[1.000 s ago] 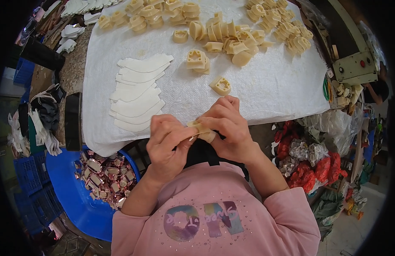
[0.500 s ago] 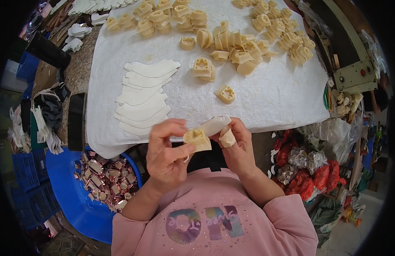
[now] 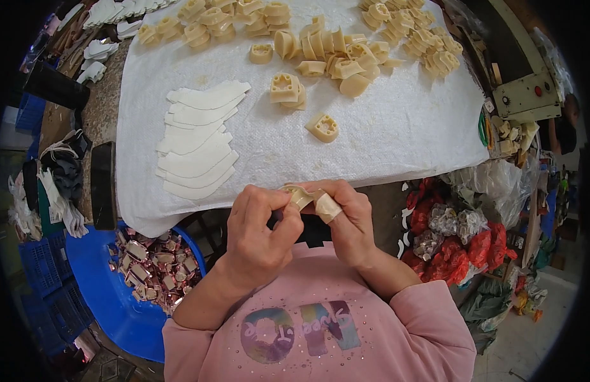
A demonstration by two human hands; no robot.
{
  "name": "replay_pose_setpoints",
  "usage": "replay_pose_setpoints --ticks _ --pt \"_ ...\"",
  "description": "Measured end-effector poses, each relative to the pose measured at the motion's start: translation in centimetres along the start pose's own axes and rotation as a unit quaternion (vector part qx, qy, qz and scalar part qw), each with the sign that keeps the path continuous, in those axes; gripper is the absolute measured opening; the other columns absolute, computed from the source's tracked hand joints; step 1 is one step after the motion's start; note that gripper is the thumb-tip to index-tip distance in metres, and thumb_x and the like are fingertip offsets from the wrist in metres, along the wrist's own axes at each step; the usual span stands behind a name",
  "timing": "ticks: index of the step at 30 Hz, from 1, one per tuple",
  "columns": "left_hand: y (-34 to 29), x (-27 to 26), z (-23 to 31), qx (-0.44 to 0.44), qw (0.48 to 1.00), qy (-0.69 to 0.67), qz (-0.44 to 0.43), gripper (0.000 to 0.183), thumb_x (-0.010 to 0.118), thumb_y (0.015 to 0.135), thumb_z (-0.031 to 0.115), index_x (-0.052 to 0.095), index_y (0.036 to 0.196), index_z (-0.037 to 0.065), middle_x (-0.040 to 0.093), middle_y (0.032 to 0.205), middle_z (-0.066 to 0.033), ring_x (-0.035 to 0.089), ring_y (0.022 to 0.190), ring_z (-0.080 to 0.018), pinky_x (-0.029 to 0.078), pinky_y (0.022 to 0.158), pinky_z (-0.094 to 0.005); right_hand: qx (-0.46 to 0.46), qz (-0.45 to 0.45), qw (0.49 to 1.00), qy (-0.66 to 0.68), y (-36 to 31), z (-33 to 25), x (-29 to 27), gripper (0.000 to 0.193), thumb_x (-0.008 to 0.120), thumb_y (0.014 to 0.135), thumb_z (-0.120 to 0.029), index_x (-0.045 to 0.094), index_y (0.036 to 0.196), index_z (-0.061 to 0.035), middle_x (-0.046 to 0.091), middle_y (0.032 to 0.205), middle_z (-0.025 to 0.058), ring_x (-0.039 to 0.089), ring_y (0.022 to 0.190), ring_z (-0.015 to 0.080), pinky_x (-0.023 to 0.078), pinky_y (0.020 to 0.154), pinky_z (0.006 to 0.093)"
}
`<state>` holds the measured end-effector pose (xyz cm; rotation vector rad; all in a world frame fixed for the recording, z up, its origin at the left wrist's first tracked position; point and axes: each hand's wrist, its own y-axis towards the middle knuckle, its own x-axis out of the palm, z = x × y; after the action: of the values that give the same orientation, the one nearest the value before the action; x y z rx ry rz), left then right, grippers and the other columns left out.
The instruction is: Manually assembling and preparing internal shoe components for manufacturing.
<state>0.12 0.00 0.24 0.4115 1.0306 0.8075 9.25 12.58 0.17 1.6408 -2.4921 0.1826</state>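
In front of my chest, just off the table's near edge, both hands meet around a small beige shoe heel (image 3: 300,198). My left hand (image 3: 260,232) is closed, its thumb and fingers pinching the left side of the heel. From the right, my right hand (image 3: 351,223) grips it too; tan tape wraps the thumb. Fingers cover most of the heel, and the white cover piece held with it is largely hidden. Several curved white cover pieces (image 3: 196,143) lie overlapped on the table to the left. A single beige heel (image 3: 322,127) rests beyond my hands, near a short stack of heels (image 3: 287,90).
White woven sheeting (image 3: 257,146) covers the table, with many beige heels (image 3: 346,60) toward the back. A black phone (image 3: 103,184) lies at the left edge. Below it stands a blue basin (image 3: 110,305) of shiny pinkish pieces. Red plastic bags (image 3: 454,258) sit at the right.
My hands have drawn together; the heel, earlier in plain sight in my left fingers, is now mostly covered by both hands. The white cover piece no longer stretches out between them. The view shifted slightly.
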Motion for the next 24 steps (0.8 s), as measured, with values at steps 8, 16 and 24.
replay_pose_setpoints --ticks 8,16,24 --pt "-0.7 0.0 -0.5 -0.086 0.995 -0.033 -0.046 0.017 0.06 0.064 -0.01 0.053 0.077 0.0 0.052 0.084 -0.0117 0.051 0.069 -0.0245 0.042 0.057 -0.0323 -0.028 -0.119 0.932 -0.342 1.7 -1.4 -1.0 0.021 0.047 0.091 -0.014 0.057 0.1 0.0019 0.065 0.089 0.0124 0.064 0.083 0.0195 0.05 0.075 0.031" --pt "-1.5 0.7 -1.0 -0.168 0.929 -0.328 0.016 0.02 0.058 0.075 -0.014 0.048 0.08 0.002 0.057 0.094 -0.0137 0.059 0.084 -0.0215 0.049 0.07 -0.0273 0.136 -0.18 0.973 0.044 4.0 0.1 -3.8 0.026 0.065 0.083 -0.012 0.056 0.104 0.0004 0.063 0.091 0.0081 0.061 0.086 0.0148 0.051 0.077 0.0286" --pt "-1.1 0.7 -1.2 -0.091 0.971 -0.221 -0.023 0.022 0.059 0.072 -0.016 0.048 0.079 0.001 0.057 0.09 -0.0146 0.057 0.073 -0.021 0.046 0.062 -0.0265 0.118 -0.21 0.971 -0.007 4.0 0.5 -3.4 0.035 0.065 0.082 -0.009 0.051 0.113 -0.0019 0.063 0.091 0.0074 0.058 0.08 0.0104 0.05 0.071 0.0257"
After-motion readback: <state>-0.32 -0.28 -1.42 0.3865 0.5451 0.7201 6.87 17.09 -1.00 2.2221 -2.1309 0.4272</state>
